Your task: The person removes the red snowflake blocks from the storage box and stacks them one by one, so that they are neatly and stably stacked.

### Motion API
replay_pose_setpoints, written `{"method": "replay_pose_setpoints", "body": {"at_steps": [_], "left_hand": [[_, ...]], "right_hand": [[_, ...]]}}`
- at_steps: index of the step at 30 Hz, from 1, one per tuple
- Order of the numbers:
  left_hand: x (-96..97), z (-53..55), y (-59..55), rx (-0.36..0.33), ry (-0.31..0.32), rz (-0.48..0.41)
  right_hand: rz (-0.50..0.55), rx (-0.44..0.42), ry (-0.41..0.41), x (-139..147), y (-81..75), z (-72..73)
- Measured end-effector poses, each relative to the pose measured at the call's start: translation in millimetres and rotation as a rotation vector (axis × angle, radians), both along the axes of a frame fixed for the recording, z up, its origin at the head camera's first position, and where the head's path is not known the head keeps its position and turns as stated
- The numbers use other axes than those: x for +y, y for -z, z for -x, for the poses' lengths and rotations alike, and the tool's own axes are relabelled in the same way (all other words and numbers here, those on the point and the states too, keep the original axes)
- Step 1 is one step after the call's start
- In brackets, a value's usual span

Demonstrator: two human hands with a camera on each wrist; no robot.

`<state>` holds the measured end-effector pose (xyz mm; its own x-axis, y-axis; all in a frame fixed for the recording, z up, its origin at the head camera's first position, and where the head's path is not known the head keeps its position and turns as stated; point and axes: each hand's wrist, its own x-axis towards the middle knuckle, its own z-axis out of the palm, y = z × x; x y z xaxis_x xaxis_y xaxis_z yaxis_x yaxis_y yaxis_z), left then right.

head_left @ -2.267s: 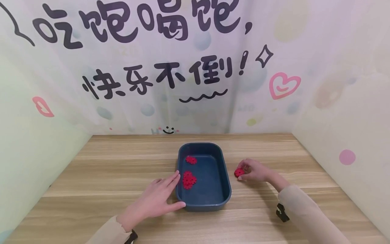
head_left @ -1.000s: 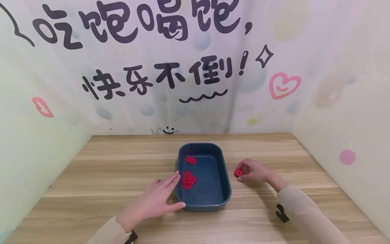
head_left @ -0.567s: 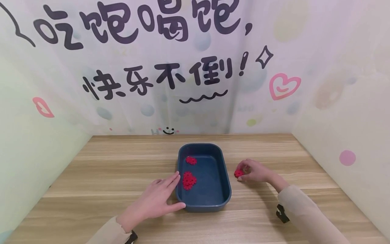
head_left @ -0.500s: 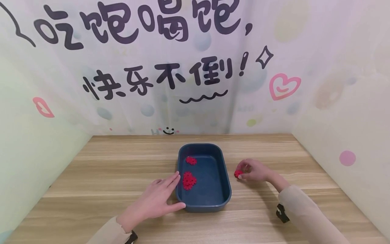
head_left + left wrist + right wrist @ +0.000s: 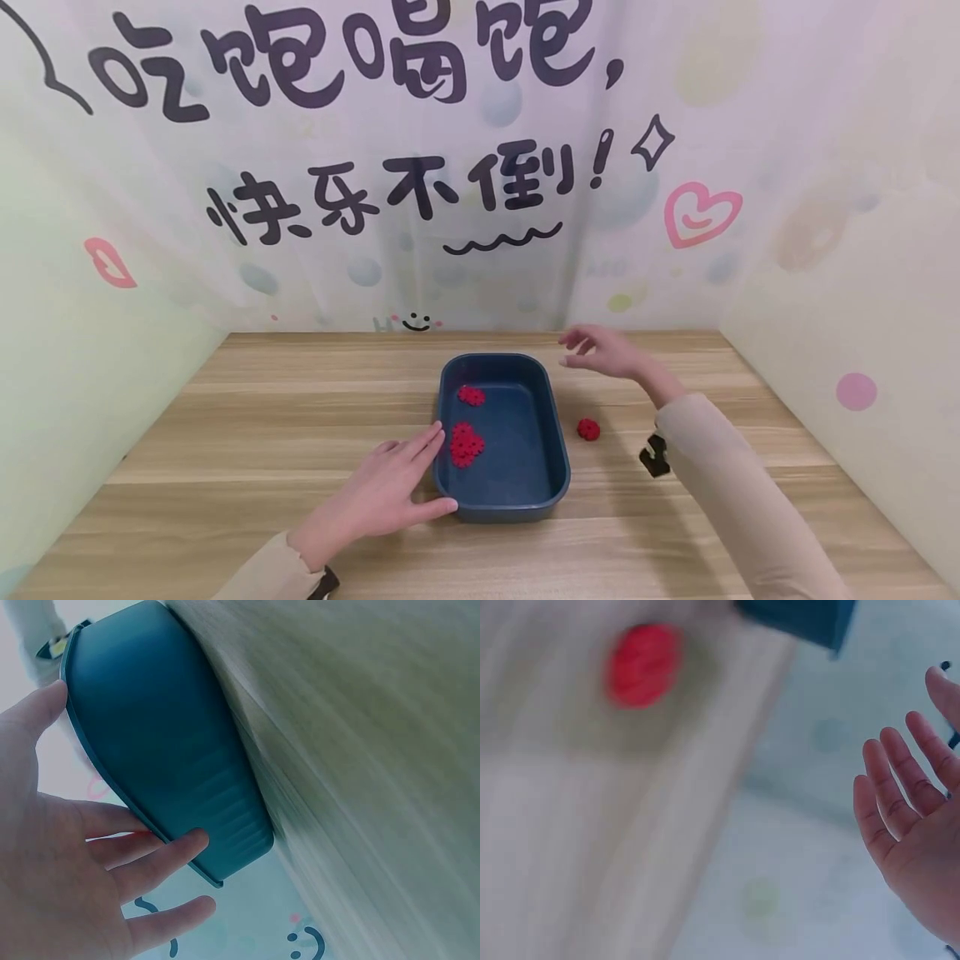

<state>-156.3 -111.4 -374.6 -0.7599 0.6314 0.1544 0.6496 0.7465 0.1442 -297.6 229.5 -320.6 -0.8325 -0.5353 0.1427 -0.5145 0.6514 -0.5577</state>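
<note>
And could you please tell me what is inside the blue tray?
The blue tray holds a smaller group of red pieces toward the far end and a larger red cluster near the left hand. The pieces overlap, so whatever lies underneath cannot be seen.

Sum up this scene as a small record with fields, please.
container: blue tray on a wooden table
inside: larger red cluster and smaller red cluster, both toward the tray's left side
outside: red bit right of the tray; exact count unclear
left hand: touches the tray's rim
right hand: raised, holding nothing
backdrop: pale wall, dark writing
</note>
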Motion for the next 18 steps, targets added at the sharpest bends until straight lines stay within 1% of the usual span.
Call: {"method": "replay_pose_setpoints", "body": {"at_steps": [2,5,7,9,13,16,18], "left_hand": [[-0.1,0.1,0.7,0.002,0.000,0.002],[0.0,0.0,1.2,0.008,0.001,-0.001],[0.1,-0.1,1.4,0.009,0.002,-0.002],[0.2,-0.3,1.0,0.007,-0.001,-0.003],[0.2,-0.2,0.5,-0.008,-0.007,0.002],[0.1,-0.2,0.1,-0.014,-0.007,0.005],[-0.2,-0.1,0.2,-0.010,-0.003,0.003]], "right_hand": [[0.006,-0.013,-0.002,-14,-10.8,4.8],[-0.027,-0.030,0.015,-35,-23.3,11.6],[-0.061,-0.032,0.013,-50,-29.1,14.2],[-0.087,-0.027,0.002,-64,-31.1,17.0],[-0.104,-0.023,-0.043,-90,-26.7,19.0],[-0.099,-0.047,-0.058,-106,-17.6,19.1],[-0.096,-0.075,-0.051,-114,-10.0,18.6]]}}
